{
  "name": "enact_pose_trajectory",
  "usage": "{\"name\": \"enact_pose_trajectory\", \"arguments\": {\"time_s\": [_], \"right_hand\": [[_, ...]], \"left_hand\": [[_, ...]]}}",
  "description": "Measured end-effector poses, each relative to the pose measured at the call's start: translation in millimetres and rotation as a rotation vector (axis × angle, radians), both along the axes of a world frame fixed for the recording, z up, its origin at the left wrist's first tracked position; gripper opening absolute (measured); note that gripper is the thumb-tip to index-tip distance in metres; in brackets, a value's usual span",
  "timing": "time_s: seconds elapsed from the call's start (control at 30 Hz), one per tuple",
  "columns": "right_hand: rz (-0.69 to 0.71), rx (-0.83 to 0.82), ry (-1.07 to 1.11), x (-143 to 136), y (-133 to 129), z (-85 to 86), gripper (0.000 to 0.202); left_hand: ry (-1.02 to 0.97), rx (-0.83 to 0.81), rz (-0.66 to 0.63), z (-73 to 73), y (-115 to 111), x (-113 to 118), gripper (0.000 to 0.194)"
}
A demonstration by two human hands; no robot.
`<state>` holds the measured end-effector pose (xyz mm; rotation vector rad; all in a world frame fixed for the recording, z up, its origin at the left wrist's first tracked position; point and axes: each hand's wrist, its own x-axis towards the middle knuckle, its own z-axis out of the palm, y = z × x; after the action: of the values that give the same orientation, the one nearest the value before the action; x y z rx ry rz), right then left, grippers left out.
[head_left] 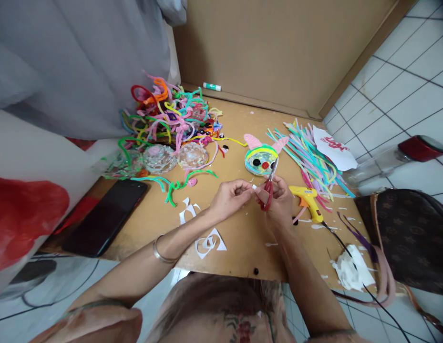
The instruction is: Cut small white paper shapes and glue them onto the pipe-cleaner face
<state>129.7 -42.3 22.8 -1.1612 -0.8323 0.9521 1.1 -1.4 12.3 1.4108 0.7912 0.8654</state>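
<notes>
My right hand (280,202) grips red-handled scissors (269,188), blades pointing up toward a round pipe-cleaner face (260,159) with pink ears, black eyes and a red nose. My left hand (230,197) pinches a tiny white paper piece (253,187) right at the scissors. Both hands hover over the middle of a small wooden table (242,238). White paper offcuts (209,243) lie on the table below my left wrist.
A tangled heap of coloured pipe cleaners (171,116) fills the back left, straight ones (309,152) the back right. A yellow glue gun (309,200) lies right of my hands. A black phone (105,216) rests front left, a brown bag (407,238) at right, a glue stick (211,86) at back.
</notes>
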Motion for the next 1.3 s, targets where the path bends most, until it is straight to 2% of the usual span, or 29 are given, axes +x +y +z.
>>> {"name": "enact_pose_trajectory", "arguments": {"time_s": [0.13, 0.37, 0.53, 0.7, 1.0, 1.3], "right_hand": [[0.009, 0.019, -0.048, 1.2, -0.9, -1.7, 0.04], [0.045, 0.037, -0.13, -1.0, -3.2, 1.1, 0.034], [0.256, -0.028, -0.182, 0.3, -6.9, 4.3, 0.034], [0.426, -0.1, -0.23, 2.7, -7.8, 1.3, 0.034], [0.413, -0.145, -0.237, 1.5, -6.2, -1.2, 0.038], [0.403, -0.129, -0.223, -3.1, -6.2, -1.2, 0.032]], "left_hand": [[0.03, 0.026, 0.007, 0.4, 0.0, -0.8, 0.02], [-0.054, -0.118, 0.016, 7.5, 3.8, -1.6, 0.017], [-0.24, -0.139, 0.194, 11.8, 17.8, -9.1, 0.016], [-0.283, -0.167, 0.189, 15.9, 26.4, -15.2, 0.019], [-0.281, -0.139, 0.102, 16.5, 22.0, -14.3, 0.015], [-0.269, -0.142, 0.12, 16.5, 21.6, -11.2, 0.01]]}}
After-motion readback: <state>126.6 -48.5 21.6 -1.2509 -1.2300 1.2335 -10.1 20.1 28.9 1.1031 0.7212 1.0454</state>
